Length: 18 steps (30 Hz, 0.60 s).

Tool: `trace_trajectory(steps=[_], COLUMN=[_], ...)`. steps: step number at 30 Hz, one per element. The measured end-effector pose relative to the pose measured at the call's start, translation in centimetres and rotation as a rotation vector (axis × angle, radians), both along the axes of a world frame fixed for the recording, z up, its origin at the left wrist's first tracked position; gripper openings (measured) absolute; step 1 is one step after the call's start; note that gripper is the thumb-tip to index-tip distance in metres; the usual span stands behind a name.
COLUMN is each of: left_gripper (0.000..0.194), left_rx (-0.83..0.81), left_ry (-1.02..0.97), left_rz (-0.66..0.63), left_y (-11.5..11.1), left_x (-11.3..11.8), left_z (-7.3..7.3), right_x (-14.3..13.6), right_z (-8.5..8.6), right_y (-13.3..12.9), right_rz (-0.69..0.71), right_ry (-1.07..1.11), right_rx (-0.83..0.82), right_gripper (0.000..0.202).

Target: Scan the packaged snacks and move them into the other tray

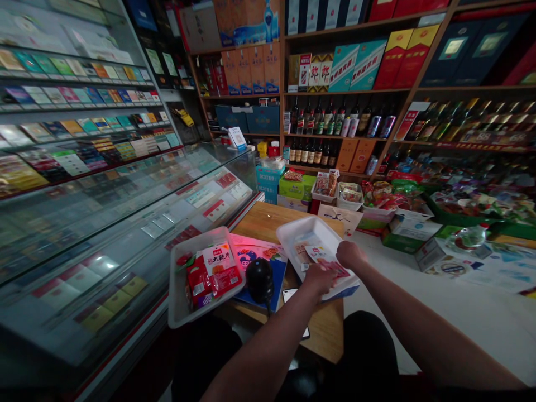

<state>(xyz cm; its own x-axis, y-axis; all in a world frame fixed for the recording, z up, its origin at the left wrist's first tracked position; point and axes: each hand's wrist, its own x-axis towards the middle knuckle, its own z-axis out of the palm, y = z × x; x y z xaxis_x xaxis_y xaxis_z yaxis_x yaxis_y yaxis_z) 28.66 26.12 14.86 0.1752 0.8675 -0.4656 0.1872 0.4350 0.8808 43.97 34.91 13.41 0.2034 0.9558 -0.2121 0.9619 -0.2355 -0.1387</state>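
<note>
A white plastic tub (288, 229) stands tilted on the small wooden table, with a few flat snack packets (316, 254) inside. My left hand (320, 279) reaches over its near side, fingers closed on a reddish snack packet at the bottom. At the tub's right rim, my right hand (350, 255) is closed around the edge. To the left is a second white tub (178, 301), holding red and white snack packets (215, 265). Between the tubs lie a pink and blue printed package (255, 254) and a black rounded object (259, 276) on a stalk.
A phone (290, 294) lies partly under my left forearm on the wooden table (255, 220). A glass display counter (167, 206) runs along the left. Snack tubs and cartons (412, 223) line the floor ahead, below shelves of bottles and boxes (358, 67).
</note>
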Motion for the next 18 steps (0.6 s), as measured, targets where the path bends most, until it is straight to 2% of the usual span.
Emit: trace_trajectory(steps=[3,9,13,18], left_gripper=[0.014,0.014,0.012,0.016], left_rx=[0.028,0.207,0.223,0.267], left_ry=[0.030,0.017,0.017,-0.019], left_rz=[-0.014,-0.040,0.003,0.122], left_y=[-0.4,-1.2,-1.9,-2.8], left_x=[-0.5,-2.8,-5.9,-11.4], left_z=[0.3,1.2,2.6,4.8], right_x=[-1.5,-5.6,-9.1,-13.8], right_z=[0.9,2.8,3.9,4.7], right_y=[0.3,0.4,0.3,0.5], right_rz=[-0.016,0.077,0.129,0.240], right_ry=[0.023,0.066,0.117,0.148], right_rx=[-0.018,0.026,0.067,0.067], right_gripper=[0.033,0.030,0.029,0.029])
